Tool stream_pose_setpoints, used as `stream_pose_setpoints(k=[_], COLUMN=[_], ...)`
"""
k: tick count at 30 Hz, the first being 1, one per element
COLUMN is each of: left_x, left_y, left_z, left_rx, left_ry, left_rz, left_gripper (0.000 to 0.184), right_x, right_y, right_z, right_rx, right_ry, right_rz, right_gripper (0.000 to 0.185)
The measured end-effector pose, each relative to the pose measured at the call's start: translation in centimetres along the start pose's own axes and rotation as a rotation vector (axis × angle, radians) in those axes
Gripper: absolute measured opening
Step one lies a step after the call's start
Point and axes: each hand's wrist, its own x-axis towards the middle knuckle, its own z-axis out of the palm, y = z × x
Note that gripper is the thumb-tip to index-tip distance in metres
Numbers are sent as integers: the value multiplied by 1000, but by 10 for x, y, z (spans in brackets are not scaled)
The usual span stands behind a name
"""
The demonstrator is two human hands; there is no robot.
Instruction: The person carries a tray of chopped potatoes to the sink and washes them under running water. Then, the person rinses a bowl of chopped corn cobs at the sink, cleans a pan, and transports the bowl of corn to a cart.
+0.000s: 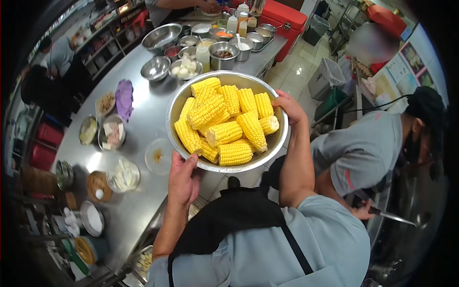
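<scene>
The left hand [184,184] pinched the near-left rim of the metal bowl [178,99], its thumb at the edge; the right hand [290,107] gripped the right rim, some fingers hidden. Held up between both hands, the bowl contained cut yellow corn cobs [224,117]. Left of the bowl, a clear dish [158,162] and a purple cloth [124,100] lay on the steel table [129,215]. Beyond the bowl stood squeeze bottles [232,24]; right of it, a grey-shirted co-worker [358,148] leaned over.
</scene>
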Motion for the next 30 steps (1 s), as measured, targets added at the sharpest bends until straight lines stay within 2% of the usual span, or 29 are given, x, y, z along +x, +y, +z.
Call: stream_pose_setpoints(k=[5, 7, 11, 19, 21, 23, 27, 30], left_x=[76, 117, 191, 291, 326, 364, 449, 493], left_y=[5, 2, 0, -85, -98, -118, -148, -189], left_z=[33, 43, 61, 119, 148, 172, 228, 289], left_rx=[32, 32, 21, 94, 90, 150, 204, 275], left_ry=[19, -7, -87, -250, -265, -315, -416, -517], left_rz=[-59, -93, -118, -318, -342, -359, -469, -513], left_gripper=[48, 46, 43, 45, 40, 42, 45, 45], right_x=[53, 66, 100, 89, 86, 82, 69, 37], right_y=[-29, -47, -46, -26, -25, -22, -37, -56], right_z=[-43, -57, -94, -233, -262, -299, -341, -371], right_rx=[-27, -114, -72, -19, 17, 13, 78, 114], right_ry=[48, 102, 171, 357, 373, 446, 578, 773], right_rz=[85, 110, 144, 130, 71, 119, 36, -10], right_gripper=[38, 37, 36, 37, 41, 43, 42, 41])
